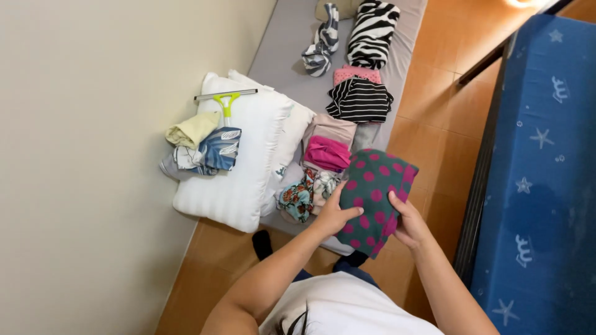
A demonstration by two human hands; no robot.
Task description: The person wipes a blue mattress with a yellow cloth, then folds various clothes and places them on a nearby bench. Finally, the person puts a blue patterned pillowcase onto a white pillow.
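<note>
Left hand: the left hand (335, 214) grips the near-left edge of a folded teal cloth with magenta polka dots (375, 189), thumb on top and fingers tucked under it.
Right hand: the right hand (406, 222) pinches the same cloth's lower right edge, thumb over the fabric; the other fingers are hidden behind it.
Held cloth: raised above the end of a grey mattress (292, 37) and the orange tiled floor (434, 105).
Just beside: a folded bright pink garment (326, 153) on a beige one, with floral pieces (298, 198) below, possibly scarves.
Further along: a black-and-white striped top (360, 99) and a zebra-print roll (371, 25).
Left side: a white pillow (239, 186) bearing a pale yellow cloth (192, 129), a blue leaf-print cloth (217, 151) and a lime-handled squeegee (226, 99).
Right side: a blue star-patterned mattress (546, 155).
</note>
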